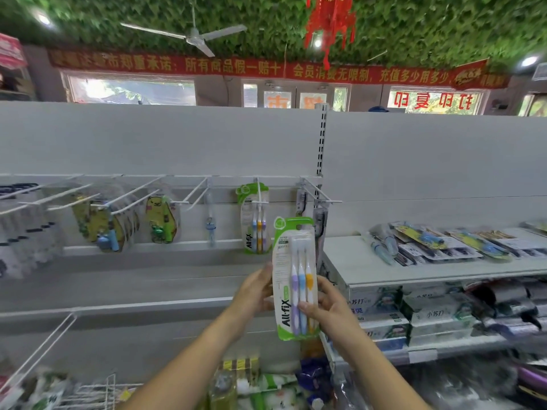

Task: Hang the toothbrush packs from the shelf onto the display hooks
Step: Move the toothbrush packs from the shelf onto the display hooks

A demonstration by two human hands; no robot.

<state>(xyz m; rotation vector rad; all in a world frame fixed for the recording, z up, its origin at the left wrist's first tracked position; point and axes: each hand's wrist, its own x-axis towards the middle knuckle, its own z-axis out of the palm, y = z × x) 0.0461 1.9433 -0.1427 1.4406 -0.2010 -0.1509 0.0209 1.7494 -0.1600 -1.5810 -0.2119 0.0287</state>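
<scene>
Left hand [255, 287], right hand [330, 306] grip one three-brush pack [293, 261]; one hung pack [251, 229] behind.

The toothbrush pack [284, 261] is green and white, its brushes [301, 291] purple, blue and orange. At ten o'clock, hanging packs [161, 218] look yellow, perhaps cartoon-printed.

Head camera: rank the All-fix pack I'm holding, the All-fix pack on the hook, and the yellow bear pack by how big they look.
1. Held All-fix pack: largest, though it is nearest the camera.
2. Hooked All-fix pack.
3. Yellow bear pack: smallest.
</scene>
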